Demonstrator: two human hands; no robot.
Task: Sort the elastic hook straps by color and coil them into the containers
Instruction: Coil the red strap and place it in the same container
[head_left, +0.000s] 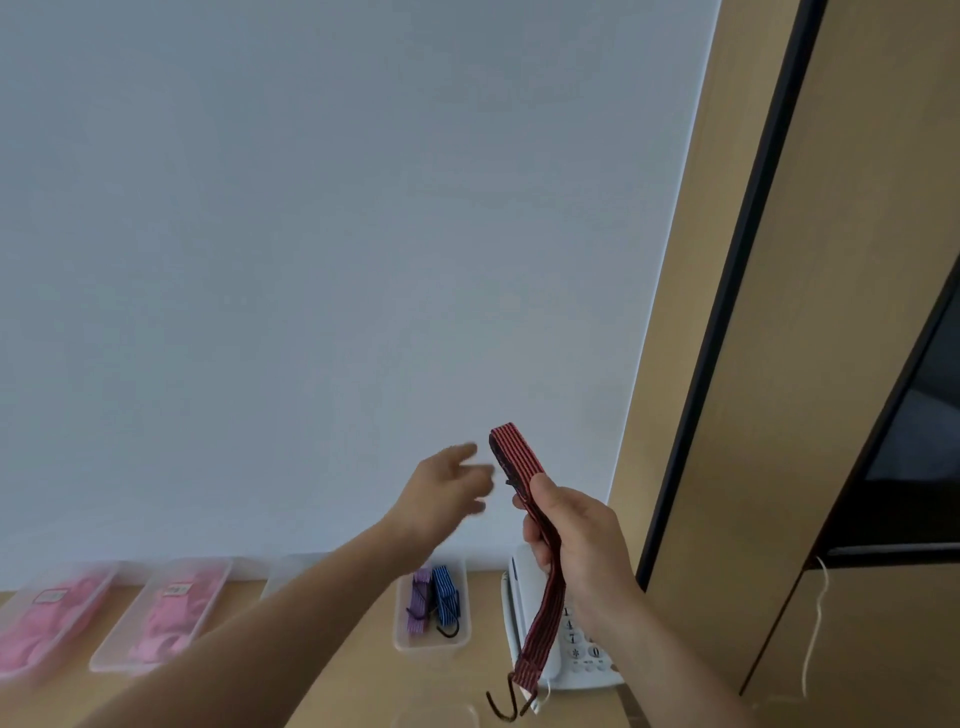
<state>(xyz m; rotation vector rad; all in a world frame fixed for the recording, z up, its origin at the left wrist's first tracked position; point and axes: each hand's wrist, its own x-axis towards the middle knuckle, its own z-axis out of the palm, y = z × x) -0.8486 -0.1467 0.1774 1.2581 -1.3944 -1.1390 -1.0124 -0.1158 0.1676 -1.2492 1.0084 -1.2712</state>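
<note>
Head view. The right hand (582, 545) is raised in front of the white wall (311, 234), with fingers and thumb curled round a red striped strap (519, 457). The strap is folded double: its bend stands above the thumb and both ends hang below the fist. Dark hooks (506, 704) dangle at the bottom, above the table (337, 686).

The left hand (441, 493) is blurred, with its fingers spread and holding nothing. It sits just beside the strap's upper bend; we cannot tell whether they touch.

On the table against the wall, a clear container (431, 644) holds a purple strap (420, 597) and a blue strap (447, 592), folded side by side.

Further left are two labelled containers with pink contents, the far-left container (111, 571) and the second container (226, 564). The labels are unreadable. Between these and the clear one, another container (283, 571) is mostly hidden by the left forearm.

A white telephone (535, 587) sits behind the hanging strap, right of the clear container.
</note>
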